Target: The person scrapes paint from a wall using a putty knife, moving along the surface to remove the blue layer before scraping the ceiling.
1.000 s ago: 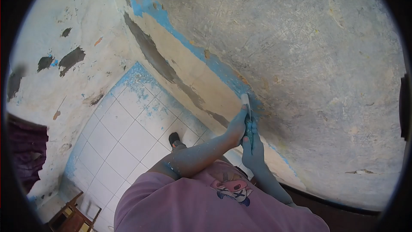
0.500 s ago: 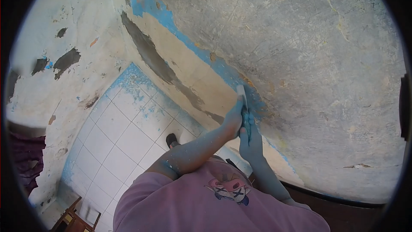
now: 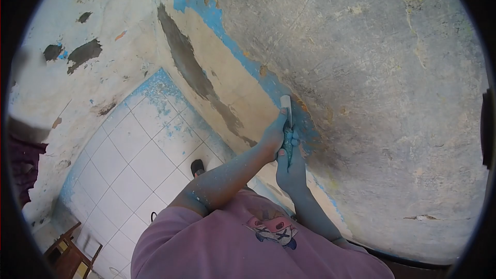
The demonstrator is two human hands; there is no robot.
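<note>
Scraper (image 3: 287, 119) — pale blade, dusty handle — on wall (image 3: 372, 72)

Your left hand (image 3: 271, 139) and right hand (image 3: 290, 173) wrap the scraper (image 3: 287, 124) so that its handle is almost wholly covered; only the pale blade tip shows. Your shirt (image 3: 232, 248) runs off the bottom edge. The shoe (image 3: 197, 167) is partly hidden behind your forearm. The wooden furniture (image 3: 64, 256) at lower left is cut off and too small to identify.
</note>
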